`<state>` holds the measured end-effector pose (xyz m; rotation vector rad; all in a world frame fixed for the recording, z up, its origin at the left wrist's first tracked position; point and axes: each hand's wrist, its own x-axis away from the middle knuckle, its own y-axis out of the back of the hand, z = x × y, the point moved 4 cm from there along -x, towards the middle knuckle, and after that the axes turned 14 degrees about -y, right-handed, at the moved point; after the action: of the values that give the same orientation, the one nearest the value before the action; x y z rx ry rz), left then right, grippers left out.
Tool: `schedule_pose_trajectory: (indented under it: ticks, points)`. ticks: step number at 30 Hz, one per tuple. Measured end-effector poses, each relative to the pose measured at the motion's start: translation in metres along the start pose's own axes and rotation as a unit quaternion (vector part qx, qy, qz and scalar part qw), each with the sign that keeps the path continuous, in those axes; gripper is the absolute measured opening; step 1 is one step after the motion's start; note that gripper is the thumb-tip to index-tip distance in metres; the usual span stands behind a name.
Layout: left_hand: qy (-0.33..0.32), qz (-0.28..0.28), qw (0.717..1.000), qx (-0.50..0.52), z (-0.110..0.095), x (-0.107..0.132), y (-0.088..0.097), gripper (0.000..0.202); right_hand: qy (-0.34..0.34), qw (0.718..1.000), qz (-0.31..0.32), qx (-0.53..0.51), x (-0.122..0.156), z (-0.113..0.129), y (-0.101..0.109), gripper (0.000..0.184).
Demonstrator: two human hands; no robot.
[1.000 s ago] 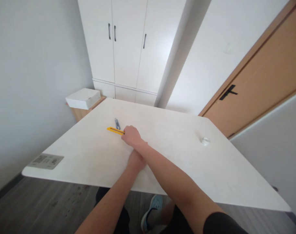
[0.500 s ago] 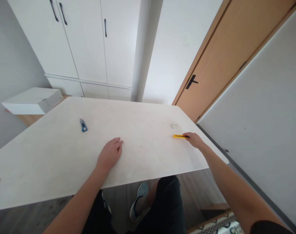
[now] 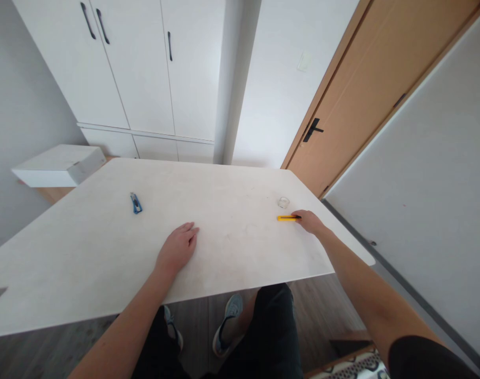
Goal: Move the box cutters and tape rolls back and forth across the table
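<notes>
My right hand (image 3: 310, 221) lies at the right side of the white table (image 3: 105, 252), fingers closed on the near end of a yellow utility knife (image 3: 286, 218) that rests flat on the tabletop. A small clear tape roll (image 3: 283, 202) sits just behind the knife. Flat on the table near its middle rests my left hand (image 3: 177, 250), fingers stretched out and holding nothing. A small blue cutter (image 3: 136, 203) lies to the left, apart from both hands.
A white box (image 3: 60, 166) sits on a low wooden stand beyond the table's left corner. White cabinets (image 3: 145, 68) stand behind, a wooden door (image 3: 362, 105) at the right. A grey wall panel runs close along the table's right edge.
My right hand carried the yellow knife from beside the blue cutter across to the table's right side, beside the tape roll. My left hand now lies uncovered and flat. The view turned right.
</notes>
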<state>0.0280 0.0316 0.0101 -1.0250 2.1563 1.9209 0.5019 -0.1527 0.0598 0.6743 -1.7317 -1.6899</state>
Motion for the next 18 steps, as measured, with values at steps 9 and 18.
schedule_pose_trajectory:
  ticks: [9,18]
  points:
    - [0.007,0.010,1.000,-0.012,-0.008,-0.002,0.006,0.040,0.015,0.999,-0.029,-0.009,0.016,0.059,0.030,0.033]
    - [0.043,-0.001,0.999,0.026,-0.012,-0.003,0.013,0.034,0.238,0.964,0.023,-0.119,0.058,0.366,0.033,0.024]
